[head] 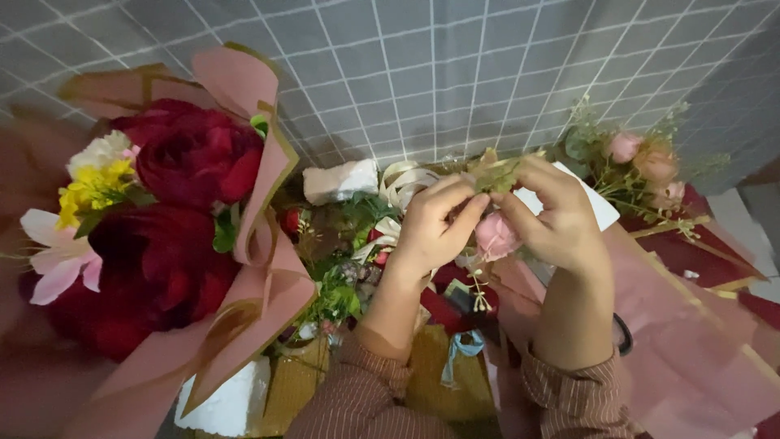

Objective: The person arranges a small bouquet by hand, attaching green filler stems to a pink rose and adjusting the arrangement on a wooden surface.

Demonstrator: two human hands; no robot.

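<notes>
So both hands are pinching the sprig from either side, left hand and right hand equally close, each grip closing on it, pink bud hanging just below.

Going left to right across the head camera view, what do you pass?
Wrapped bouquet of red roses → white foam block → cream ribbon → left hand → pink rosebud → right hand → spray of pink flowers.
</notes>
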